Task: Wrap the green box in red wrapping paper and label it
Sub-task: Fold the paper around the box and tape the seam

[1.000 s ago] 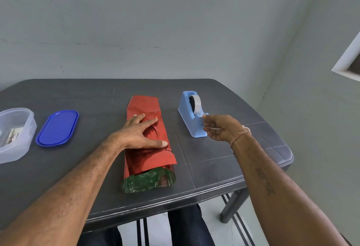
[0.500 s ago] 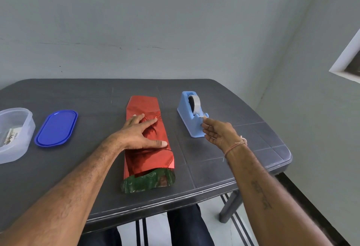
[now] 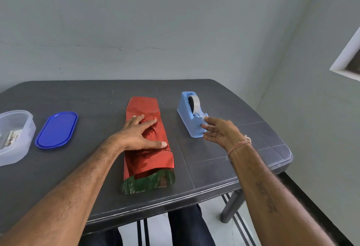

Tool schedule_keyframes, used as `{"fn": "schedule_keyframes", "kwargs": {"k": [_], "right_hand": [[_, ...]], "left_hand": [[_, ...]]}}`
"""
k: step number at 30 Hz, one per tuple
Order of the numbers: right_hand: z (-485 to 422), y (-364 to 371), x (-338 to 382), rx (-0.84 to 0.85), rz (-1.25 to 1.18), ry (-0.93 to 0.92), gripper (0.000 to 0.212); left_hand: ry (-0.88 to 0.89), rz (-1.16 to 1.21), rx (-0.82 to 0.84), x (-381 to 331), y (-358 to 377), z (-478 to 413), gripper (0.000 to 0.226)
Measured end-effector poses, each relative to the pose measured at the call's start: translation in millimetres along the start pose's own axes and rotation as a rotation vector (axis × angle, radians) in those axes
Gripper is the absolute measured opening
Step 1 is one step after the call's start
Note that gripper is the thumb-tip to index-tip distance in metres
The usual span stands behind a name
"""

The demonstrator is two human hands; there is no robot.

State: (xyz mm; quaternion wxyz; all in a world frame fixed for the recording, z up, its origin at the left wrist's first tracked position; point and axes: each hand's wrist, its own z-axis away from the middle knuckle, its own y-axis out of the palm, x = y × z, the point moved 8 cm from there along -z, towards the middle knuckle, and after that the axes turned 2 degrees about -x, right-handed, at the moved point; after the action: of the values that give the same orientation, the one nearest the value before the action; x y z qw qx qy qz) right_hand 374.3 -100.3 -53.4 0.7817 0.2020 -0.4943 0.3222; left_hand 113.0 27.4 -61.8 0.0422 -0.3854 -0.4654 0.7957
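Note:
The red wrapping paper [image 3: 149, 160] lies folded lengthwise around the green box in the middle of the dark table. A green end [image 3: 148, 184] sticks out of the paper toward me. My left hand [image 3: 139, 135] lies flat on top of the red paper with its fingers spread, pressing it down. My right hand [image 3: 219, 131] is at the near end of the light blue tape dispenser [image 3: 191, 117], fingers apart, fingertips touching the dispenser's cutter. I see no tape held in it.
A blue oval lid [image 3: 56, 129] lies left of the parcel, and a clear plastic container [image 3: 14, 136] stands at the far left edge. The dark table [image 3: 224, 167] ends close to me and at the right, with a wall behind it.
My right hand, pinched a second ago near the dispenser's near end, has opened and moved back onto the dispenser's cutter. My left hand has stayed on the paper.

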Motion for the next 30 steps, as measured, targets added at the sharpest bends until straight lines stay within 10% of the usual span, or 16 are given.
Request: {"fn": "schedule_keyframes", "kwargs": {"k": [30], "right_hand": [[-21, -6, -31, -0.279, 0.157, -0.201, 0.026]], "left_hand": [[-0.023, -0.008, 0.038, -1, 0, 2, 0.141]]}}
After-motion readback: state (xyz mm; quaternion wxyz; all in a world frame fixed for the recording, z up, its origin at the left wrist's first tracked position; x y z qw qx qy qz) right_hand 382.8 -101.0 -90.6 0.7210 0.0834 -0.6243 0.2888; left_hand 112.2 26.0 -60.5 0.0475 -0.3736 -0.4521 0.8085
